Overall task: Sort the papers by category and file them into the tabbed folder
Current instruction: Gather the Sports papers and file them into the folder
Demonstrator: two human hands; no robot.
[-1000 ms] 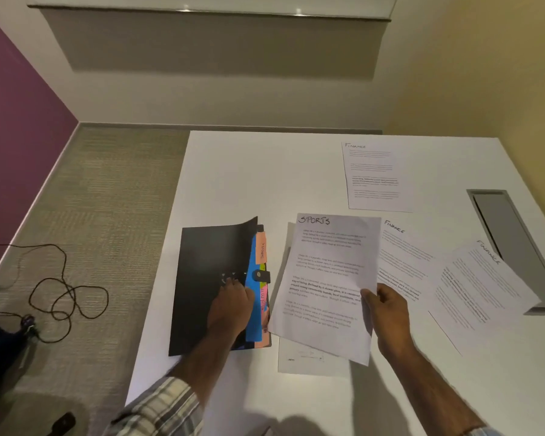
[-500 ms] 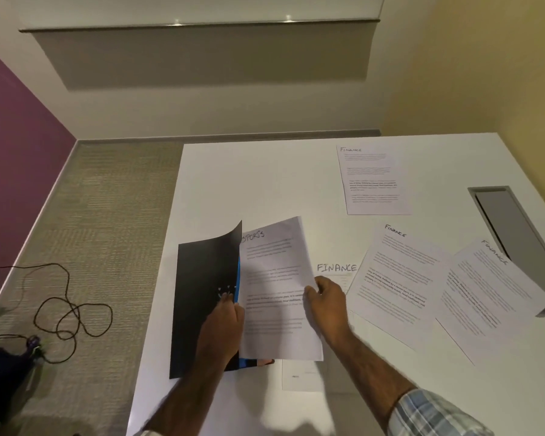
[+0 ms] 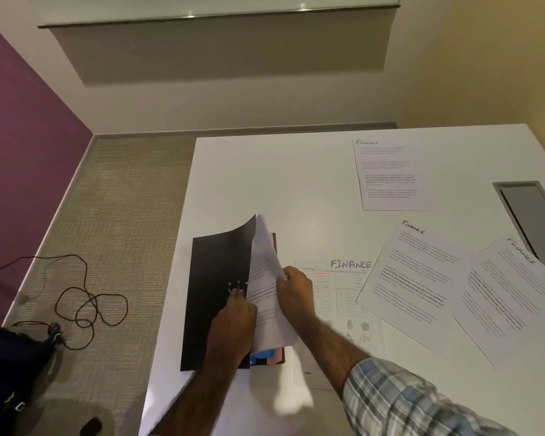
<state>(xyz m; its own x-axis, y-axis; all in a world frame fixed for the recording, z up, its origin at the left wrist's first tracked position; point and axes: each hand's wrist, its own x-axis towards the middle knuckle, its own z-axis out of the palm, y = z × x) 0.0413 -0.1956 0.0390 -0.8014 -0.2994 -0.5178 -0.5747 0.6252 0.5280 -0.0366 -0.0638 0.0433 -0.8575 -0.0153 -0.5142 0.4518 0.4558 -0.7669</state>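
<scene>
Four sheets headed FINANCE are lying face up on the white table [image 3: 265,184], right of centre in the frame: one sheet [image 3: 390,176] in the upper right, two angled sheets [image 3: 412,278] [image 3: 513,297] overlapping at the right, and a form-like sheet [image 3: 343,297] at centre, partly under the nearer angled one.

Folder [image 3: 214,297] is sitting at the left edge of the table, centre-left of the frame, its black cover lifted and curling upward. Coloured dividers, blue and pink, are showing at its lower right corner.

Left hand [image 3: 233,325] is pressing against the raised cover near its free edge, fingers curled around that edge; it is grasping the cover.

Right hand [image 3: 296,294] is pinching the right edge of a printed sheet [image 3: 265,297], which is bowing and standing partly inside the open folder, just behind the cover. The heading of this sheet is hidden.

Plaid sleeve [image 3: 406,401] is showing at the lower right. A dark cable [image 3: 88,303] is coiling on the carpet at the left.
</scene>
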